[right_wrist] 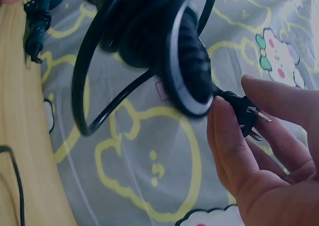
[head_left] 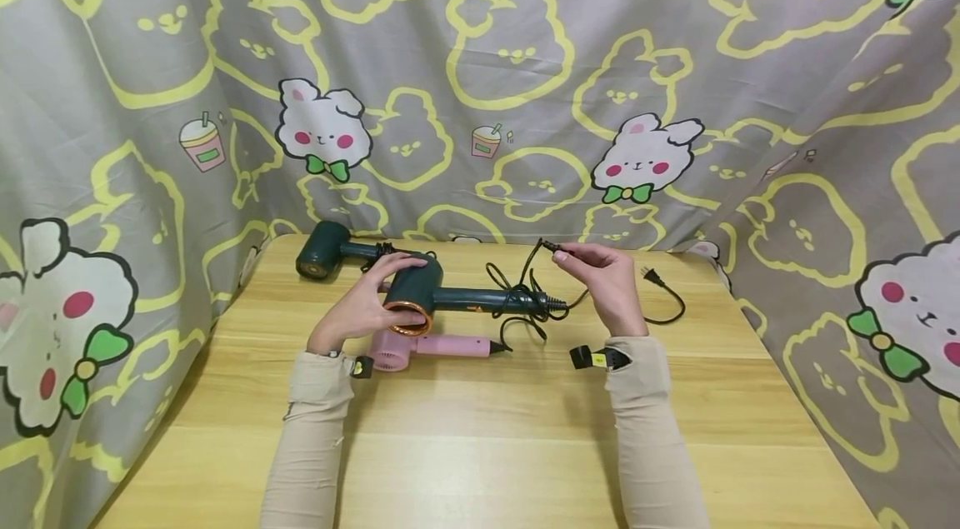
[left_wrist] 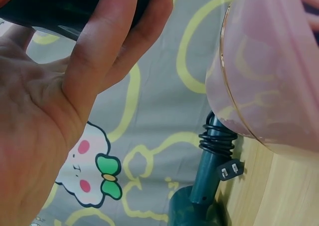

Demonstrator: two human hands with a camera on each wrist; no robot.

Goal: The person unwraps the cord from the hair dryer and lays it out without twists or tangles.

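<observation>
My left hand point(head_left: 352, 314) grips the barrel of a dark green hair dryer point(head_left: 468, 299) with a copper-coloured rim, thumb and fingers on either side of it. The handle points right, and black cord point(head_left: 517, 296) loops loosely around its end. Between the fingertips of my right hand point(head_left: 611, 289) is the cord's two-pin plug point(right_wrist: 245, 112), prongs pointing toward the palm in the right wrist view. A pink hair dryer point(head_left: 457, 346) lies on the table just in front of the held one, partly covered by it in the head view.
At the back left of the wooden table point(head_left: 480, 446) lies another dark green hair dryer point(head_left: 322, 250), its cord point(left_wrist: 218, 138) wound around the handle. A loose black plug point(head_left: 652, 276) and its cord lie at the back right. Patterned curtains point(head_left: 517, 137) enclose the table's back and sides.
</observation>
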